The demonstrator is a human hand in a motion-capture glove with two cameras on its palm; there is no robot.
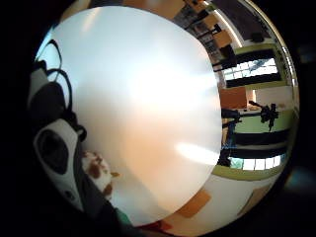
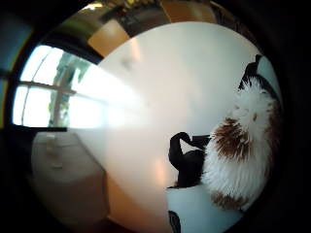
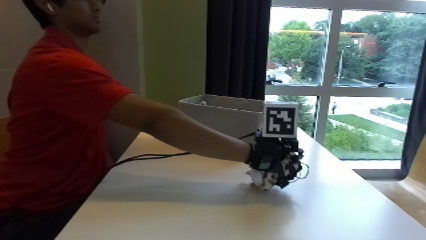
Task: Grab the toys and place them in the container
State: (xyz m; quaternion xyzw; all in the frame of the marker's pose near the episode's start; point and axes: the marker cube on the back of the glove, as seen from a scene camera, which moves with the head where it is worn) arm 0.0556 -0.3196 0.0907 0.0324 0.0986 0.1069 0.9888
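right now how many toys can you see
1: a furry white and brown toy down at the white table, in the gloved right hand, whose fingers curl round it. The grey container stands behind; toys inside it or under the hand would be hidden.

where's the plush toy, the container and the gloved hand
plush toy (image 2: 240, 150): right thumb side palm view, on its white and brown fur
container (image 3: 223, 112): outside view, on its front wall
hand (image 3: 274, 162): outside view, on the glove's back, low over the table
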